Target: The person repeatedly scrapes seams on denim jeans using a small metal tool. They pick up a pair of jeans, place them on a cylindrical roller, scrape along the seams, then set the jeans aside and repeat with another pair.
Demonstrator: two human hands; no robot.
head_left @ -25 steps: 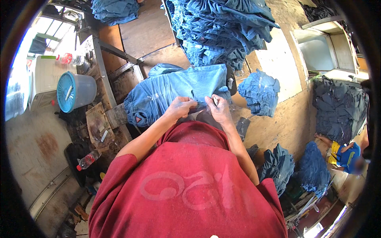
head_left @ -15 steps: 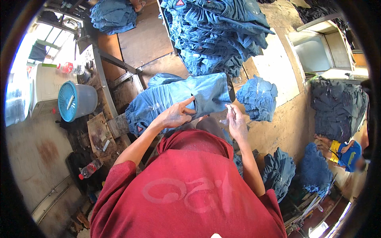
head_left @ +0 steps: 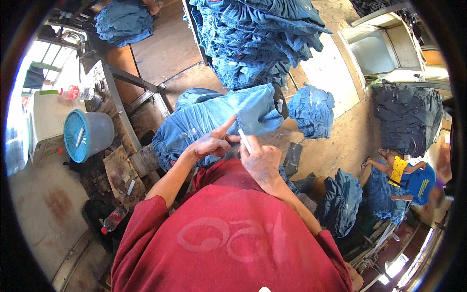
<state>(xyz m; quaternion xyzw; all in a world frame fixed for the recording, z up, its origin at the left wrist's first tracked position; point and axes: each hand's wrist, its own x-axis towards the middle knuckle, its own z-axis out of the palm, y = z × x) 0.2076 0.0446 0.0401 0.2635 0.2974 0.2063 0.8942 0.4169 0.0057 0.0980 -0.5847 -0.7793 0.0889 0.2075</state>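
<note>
To your left the bucket stands well apart from the cloth, which probably leaves your elbow free. The denim lies crosswise just in front of your shirt, its length running from your left to your right, so both hands can reach it with elbows bent. Your left hand rests by its near edge, index finger straight along the cloth, likely to steady it or mark a spot; the other fingers curl, and I cannot tell whether they grip any fabric. Your right hand pinches a slim white stick, its tip pointing away from you and close to that index finger, a hold that seems suited to fine control. Beyond, the tall stack and, to its right, the small bundle sit apart from your hands, seemingly within easy reach.
</note>
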